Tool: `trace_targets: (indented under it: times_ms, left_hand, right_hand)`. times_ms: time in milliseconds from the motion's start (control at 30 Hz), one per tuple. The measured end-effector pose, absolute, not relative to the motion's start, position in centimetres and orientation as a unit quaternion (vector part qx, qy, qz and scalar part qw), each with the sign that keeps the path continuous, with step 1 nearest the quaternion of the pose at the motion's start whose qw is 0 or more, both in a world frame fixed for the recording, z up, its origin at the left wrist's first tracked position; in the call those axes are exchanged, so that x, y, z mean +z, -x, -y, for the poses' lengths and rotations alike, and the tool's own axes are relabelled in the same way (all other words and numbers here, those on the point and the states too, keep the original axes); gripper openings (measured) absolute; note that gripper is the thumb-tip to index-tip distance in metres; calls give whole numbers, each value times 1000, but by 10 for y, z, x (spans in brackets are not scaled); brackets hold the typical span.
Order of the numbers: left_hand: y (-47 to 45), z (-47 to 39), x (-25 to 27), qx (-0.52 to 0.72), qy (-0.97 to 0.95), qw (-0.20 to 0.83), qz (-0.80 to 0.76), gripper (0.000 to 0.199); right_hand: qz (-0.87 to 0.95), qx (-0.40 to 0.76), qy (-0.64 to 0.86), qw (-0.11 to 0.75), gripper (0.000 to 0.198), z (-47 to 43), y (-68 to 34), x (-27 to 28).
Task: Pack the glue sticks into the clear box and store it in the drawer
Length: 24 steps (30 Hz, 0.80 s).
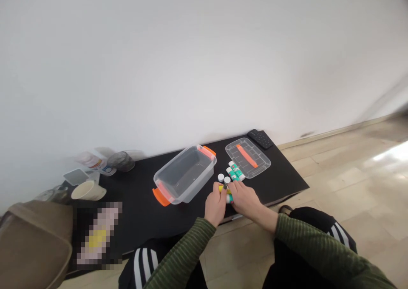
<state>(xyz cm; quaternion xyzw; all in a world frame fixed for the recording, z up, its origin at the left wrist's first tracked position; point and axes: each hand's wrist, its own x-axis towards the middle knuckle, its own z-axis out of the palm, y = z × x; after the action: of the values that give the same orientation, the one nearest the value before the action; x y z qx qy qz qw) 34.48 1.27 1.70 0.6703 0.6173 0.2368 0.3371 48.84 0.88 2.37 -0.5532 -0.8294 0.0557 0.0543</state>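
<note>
Close to the near edge of a black table (137,191), a person's left hand (215,206) pinches a small yellow object (220,188), its shape mostly hidden by the fingers. The right hand (247,199) meets it there, fingers bunched; whether they also grip the object cannot be told. A green-and-white tube (229,199) shows between the hands. Just beyond the fingertips are two white caps (221,177) and two more tubes (236,170), side by side. Past those lies a clear lid (262,163) with an orange handle (247,156). Left of the hands sits an uncovered clear plastic box (199,188) with orange clips (161,197). Farther left are a paper cup (95,191) and a white bottle (94,161).
</note>
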Motion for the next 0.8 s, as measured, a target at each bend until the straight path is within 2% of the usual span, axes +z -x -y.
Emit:
trace_targets:
  times_ms: [167,300,400,500,633,800]
  left_hand:
    - [-341,-25,15,237,-644,339,-643,31]
    - [-332,-34,13,129,-692,233,-671,32]
    - [-336,-35,9,29,-774,137,-617,33]
    - [-346,-35,2,-19,-804,77,-590,35]
    - [-349,-40,-8,-42,-802,40,-595,30]
    - [-342,-49,-16,-6,-799,39,-600,27]
  right_hand:
    - [806,44,587,60,22,-14,-503,29]
    - [709,144,684,96,31,-38,-534,26]
    - [632,224,727,149,38,-66,-552,18]
    - [589,259,740,196,42,-90,-559,6]
    - [578,232,747,231,50,-110,-558,-11]
    - [612,160,743,217,53,-120,-553,-23]
